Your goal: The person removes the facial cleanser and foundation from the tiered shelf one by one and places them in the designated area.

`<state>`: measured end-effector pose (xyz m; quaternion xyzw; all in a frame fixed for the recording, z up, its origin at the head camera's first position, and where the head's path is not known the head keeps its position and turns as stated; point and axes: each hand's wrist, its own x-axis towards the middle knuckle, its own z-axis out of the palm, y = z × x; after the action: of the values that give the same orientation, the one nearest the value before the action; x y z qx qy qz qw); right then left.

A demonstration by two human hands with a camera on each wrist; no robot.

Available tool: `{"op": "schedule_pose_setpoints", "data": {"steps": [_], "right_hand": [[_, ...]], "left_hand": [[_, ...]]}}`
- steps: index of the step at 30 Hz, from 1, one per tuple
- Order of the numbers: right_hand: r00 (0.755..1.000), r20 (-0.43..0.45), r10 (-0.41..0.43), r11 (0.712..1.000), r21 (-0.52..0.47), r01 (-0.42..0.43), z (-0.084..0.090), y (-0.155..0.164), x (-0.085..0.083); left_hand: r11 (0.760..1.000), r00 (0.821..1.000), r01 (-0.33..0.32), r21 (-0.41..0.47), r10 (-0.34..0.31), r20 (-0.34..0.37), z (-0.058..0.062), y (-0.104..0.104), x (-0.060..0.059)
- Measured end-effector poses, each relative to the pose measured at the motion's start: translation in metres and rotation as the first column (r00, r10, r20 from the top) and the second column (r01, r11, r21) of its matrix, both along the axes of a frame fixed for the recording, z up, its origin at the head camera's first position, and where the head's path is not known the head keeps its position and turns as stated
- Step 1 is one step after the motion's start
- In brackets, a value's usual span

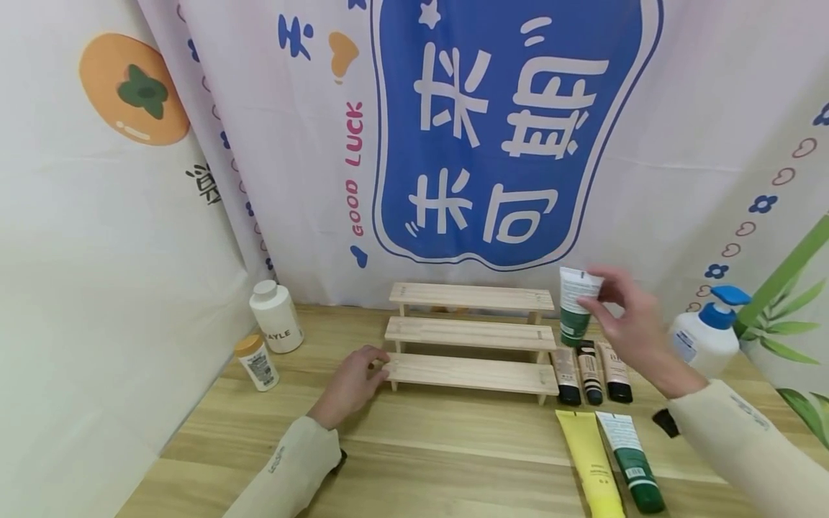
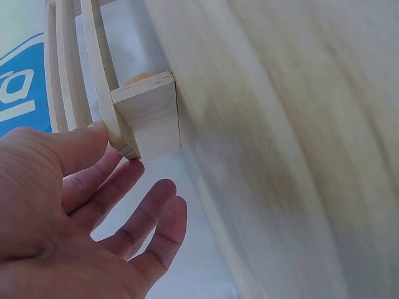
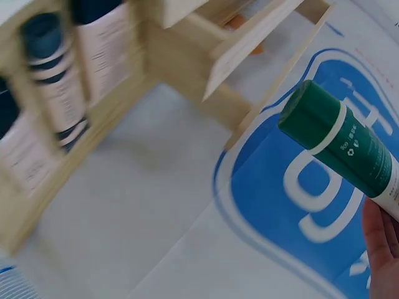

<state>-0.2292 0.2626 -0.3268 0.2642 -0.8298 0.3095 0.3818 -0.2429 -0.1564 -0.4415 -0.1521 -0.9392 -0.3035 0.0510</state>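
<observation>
One green-capped tube (image 1: 575, 306), pinched upright, cap down, in the right hand (image 1: 631, 316), hangs off the stepped wooden rack's (image 1: 471, 337) right end, whose lowest step's left end the relaxed left hand (image 1: 352, 381) touches.

- Tube (image 1: 575, 306) held in the right hand (image 1: 631, 324): white upper part, dark green lower part and cap.
- Stepped shelf (image 1: 471, 337): pale, unpainted wood.
- Table (image 1: 414, 446): light wood grain in plank bands.
- Three small tubes (image 1: 591, 373) beside the shelf: beige bodies, black caps.
- Two tubes lying at the front: one yellow (image 1: 591, 464), one white and green (image 1: 630, 460).
- Pump bottle (image 1: 707, 332): white with blue pump.
- Backdrop (image 1: 505, 129): white cloth, blue panel with white characters, pink lettering.
- Sleeves (image 1: 751, 446): cream.
</observation>
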Motion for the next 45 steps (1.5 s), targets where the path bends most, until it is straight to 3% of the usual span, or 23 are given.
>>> {"op": "schedule_pose_setpoints", "data": {"steps": [4,10,12,14,16,20,22,25,30,32,39,45], "right_hand": [[0.992,0.017,-0.124,0.990,0.067,0.122,-0.007,0.024,0.022],[0.973,0.071,-0.219,0.969,0.135,0.209,-0.026,0.062,0.054],[0.962,0.130,-0.240,0.959,0.188,0.213,-0.034,0.076,0.062],[0.934,0.242,-0.262,0.947,0.252,0.200,-0.043,0.088,0.068],[0.877,0.388,-0.284,0.937,0.309,0.166,-0.054,0.099,0.072],[0.685,0.655,-0.320,0.930,0.354,0.096,-0.073,0.117,0.073],[0.615,0.724,-0.314,0.934,0.350,0.065,-0.080,0.123,0.069],[0.547,0.784,-0.294,0.942,0.333,0.030,-0.088,0.129,0.062],[0.465,0.839,-0.282,0.951,0.308,0.021,-0.099,0.131,0.053],[0.451,0.846,-0.285,0.951,0.308,0.024,-0.101,0.132,0.051],[0.461,0.842,-0.280,0.953,0.303,0.025,-0.106,0.132,0.056],[0.417,0.861,-0.292,0.952,0.305,0.038,-0.107,0.130,0.057]], "left_hand": [[1.000,1.000,0.000,-0.002,0.000,-0.003,-0.001,0.000,0.000],[1.000,1.000,0.003,-0.001,-0.003,0.004,0.001,0.002,0.002],[1.000,1.000,0.003,0.000,-0.003,0.003,0.002,0.002,0.002],[1.000,1.000,0.001,0.000,-0.001,0.000,0.002,0.002,0.002],[1.000,1.000,-0.005,0.001,0.005,0.002,0.003,0.001,0.002],[1.000,1.000,-0.007,-0.001,0.007,0.001,0.003,0.000,0.002],[1.000,1.000,-0.009,-0.001,0.009,0.000,0.003,0.000,0.001],[1.000,1.000,-0.011,-0.008,0.011,-0.002,0.003,-0.001,0.000],[1.000,1.000,-0.012,-0.005,0.012,0.008,0.002,-0.002,0.000],[1.000,1.000,-0.005,0.001,0.005,0.013,0.003,-0.002,0.001],[1.000,1.000,-0.002,-0.001,0.002,0.002,0.003,-0.002,-0.001],[1.000,1.000,-0.003,0.003,0.003,0.000,0.003,-0.003,-0.001]]}}
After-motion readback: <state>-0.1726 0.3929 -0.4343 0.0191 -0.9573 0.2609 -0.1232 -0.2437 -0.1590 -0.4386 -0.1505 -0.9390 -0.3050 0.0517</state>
